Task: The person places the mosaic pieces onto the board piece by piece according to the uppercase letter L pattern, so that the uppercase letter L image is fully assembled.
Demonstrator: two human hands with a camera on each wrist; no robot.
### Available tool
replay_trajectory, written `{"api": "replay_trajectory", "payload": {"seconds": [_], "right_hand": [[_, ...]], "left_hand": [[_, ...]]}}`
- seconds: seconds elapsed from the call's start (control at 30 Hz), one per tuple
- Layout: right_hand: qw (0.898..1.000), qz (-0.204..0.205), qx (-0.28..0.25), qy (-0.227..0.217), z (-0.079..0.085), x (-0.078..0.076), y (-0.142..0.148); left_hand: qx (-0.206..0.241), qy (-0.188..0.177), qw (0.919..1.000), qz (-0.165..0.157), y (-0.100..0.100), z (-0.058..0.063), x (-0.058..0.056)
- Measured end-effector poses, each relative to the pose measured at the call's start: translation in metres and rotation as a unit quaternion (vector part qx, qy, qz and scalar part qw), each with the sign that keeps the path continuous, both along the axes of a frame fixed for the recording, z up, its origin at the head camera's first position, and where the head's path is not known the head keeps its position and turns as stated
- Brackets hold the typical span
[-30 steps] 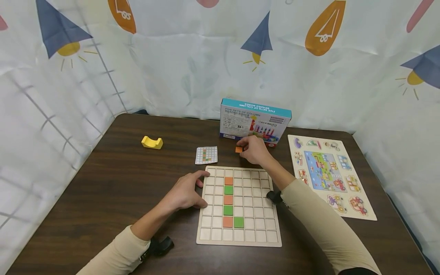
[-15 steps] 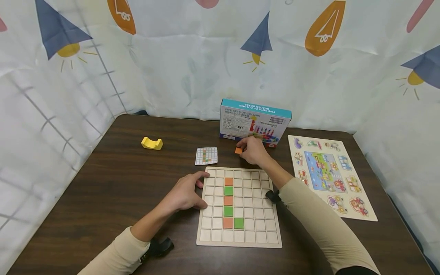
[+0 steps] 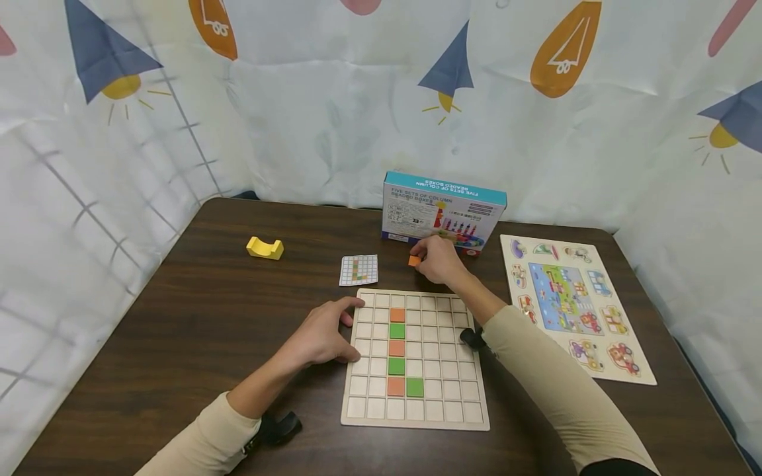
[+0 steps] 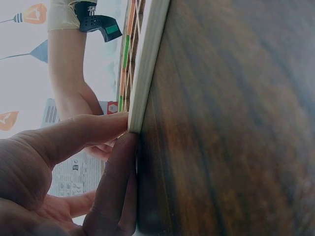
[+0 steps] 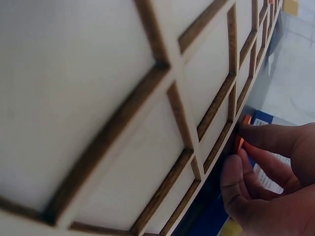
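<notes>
A wooden grid board [image 3: 443,387] lies flat, with a column of alternating orange [image 3: 397,348] and green tiles [image 3: 397,366] and one more green tile [image 3: 415,388] beside the lowest orange one. At its left edge, my left hand [image 3: 324,334] grips the rim, thumb and finger against it in the left wrist view. Past the board's far edge, my right hand [image 3: 439,260] pinches a small orange tile [image 3: 413,261] at table level. Orange shows on both sides of a digit [image 5: 268,137] in the right wrist view; whether that is one tile or two I cannot tell.
A printed grid card [image 3: 359,270] lies just beyond the board. Behind the right hand stands a cardboard box [image 3: 411,211]. A picture puzzle board [image 3: 616,354] lies to the right, partly under the right sleeve. A yellow curved block [image 3: 264,248] sits at the far left.
Almost nothing differs. Both hands keep their places, the right at the orange tile and the left at the board's edge; the head view shifts very slightly.
</notes>
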State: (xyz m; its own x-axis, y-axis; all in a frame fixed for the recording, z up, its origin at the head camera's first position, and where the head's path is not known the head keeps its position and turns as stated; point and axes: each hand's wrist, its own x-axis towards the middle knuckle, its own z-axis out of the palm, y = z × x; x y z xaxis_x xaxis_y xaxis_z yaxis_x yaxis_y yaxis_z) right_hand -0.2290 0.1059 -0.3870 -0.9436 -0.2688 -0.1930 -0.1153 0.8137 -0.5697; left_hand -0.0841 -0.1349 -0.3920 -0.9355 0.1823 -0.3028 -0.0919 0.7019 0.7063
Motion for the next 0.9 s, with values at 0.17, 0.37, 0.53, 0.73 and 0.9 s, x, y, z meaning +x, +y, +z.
{"api": "replay_trajectory", "payload": {"seconds": [0.17,0.37,0.53,0.73,0.9], "right_hand": [[1.000,-0.003,-0.004,0.001,0.001,0.000,0.001],[1.000,-0.009,-0.007,0.004,0.002,0.001,0.003],[1.000,0.001,-0.006,0.010,0.002,0.004,0.006],[1.000,0.008,-0.013,0.013,0.004,0.010,0.009],[1.000,0.008,-0.023,0.016,0.006,0.017,0.011]], "left_hand": [[-0.001,0.002,1.0000,0.001,0.000,0.000,0.000],[0.002,-0.001,1.0000,0.001,0.000,-0.001,0.000],[-0.001,0.009,0.9999,-0.004,-0.001,-0.001,-0.001],[-0.009,0.022,0.9996,-0.014,-0.002,-0.003,-0.001],[-0.010,0.023,0.9996,-0.016,-0.003,-0.003,-0.002]]}}
